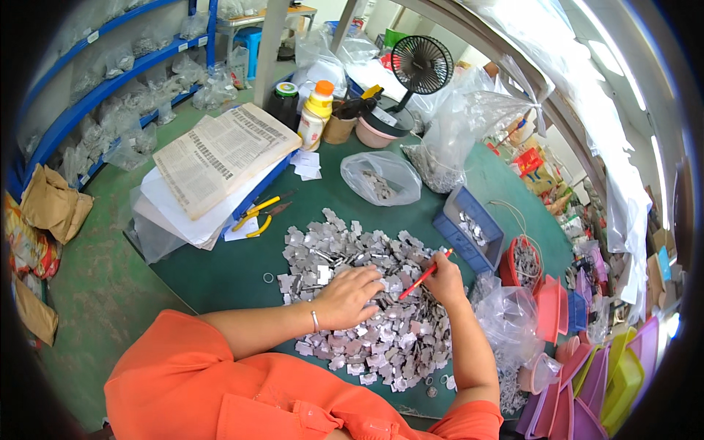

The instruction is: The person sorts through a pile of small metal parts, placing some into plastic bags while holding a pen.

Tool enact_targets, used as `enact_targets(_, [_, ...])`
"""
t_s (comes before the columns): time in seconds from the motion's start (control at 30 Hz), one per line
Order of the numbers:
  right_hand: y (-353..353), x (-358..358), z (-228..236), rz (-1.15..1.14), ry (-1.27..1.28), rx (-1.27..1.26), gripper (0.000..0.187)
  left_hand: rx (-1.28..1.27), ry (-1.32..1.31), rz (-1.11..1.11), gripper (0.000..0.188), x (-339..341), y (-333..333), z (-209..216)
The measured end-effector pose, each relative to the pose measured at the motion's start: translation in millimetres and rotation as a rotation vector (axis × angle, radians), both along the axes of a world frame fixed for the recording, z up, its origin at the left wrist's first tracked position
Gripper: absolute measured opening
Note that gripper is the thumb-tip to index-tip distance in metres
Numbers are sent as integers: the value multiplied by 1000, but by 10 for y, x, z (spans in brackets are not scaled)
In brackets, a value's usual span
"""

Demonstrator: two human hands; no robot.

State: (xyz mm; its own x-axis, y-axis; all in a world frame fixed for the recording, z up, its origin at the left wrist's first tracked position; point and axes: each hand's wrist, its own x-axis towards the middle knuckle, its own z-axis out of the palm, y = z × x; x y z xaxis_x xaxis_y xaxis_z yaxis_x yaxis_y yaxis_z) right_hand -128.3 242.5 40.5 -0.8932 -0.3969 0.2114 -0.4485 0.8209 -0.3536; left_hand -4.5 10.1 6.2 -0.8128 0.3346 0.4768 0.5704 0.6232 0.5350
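- At the frame's centre, grey metal pieces (pixel 400 345) lie heaped on the surface (pixel 227 279), under the left hand (pixel 350 297), lower left of the right hand (pixel 446 281).
- Left fingers: loosely spread, palm down, seemingly gripping nothing.
- Right fingers: pinched round a red pen (pixel 418 281), slanting lower left toward the pieces.

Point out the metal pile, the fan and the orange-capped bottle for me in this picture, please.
Metal pile (pixel 403 330): head view, on flat pieces below its middle.
Fan (pixel 422 64): head view, on the round head's centre.
Orange-capped bottle (pixel 317 109): head view, on its yellow upper body.
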Motion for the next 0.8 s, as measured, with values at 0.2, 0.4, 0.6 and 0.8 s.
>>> enact_targets(0.2, [15,-103,-23,-127,-5,-75,20,43,2,7,40,-23,-34,-13])
enact_targets(0.4, [238,-468,266,-339,-367,-739,18,16,-7,21,39,-14,-42,95])
enact_targets(0.6, [595,-844,567,-549,-138,-1341,12,-4,-17,4,39,-1,-23,117])
enact_targets(0.8, [177,-356,50,70,-352,-804,11,-31,-30,9,42,1,-23,105])
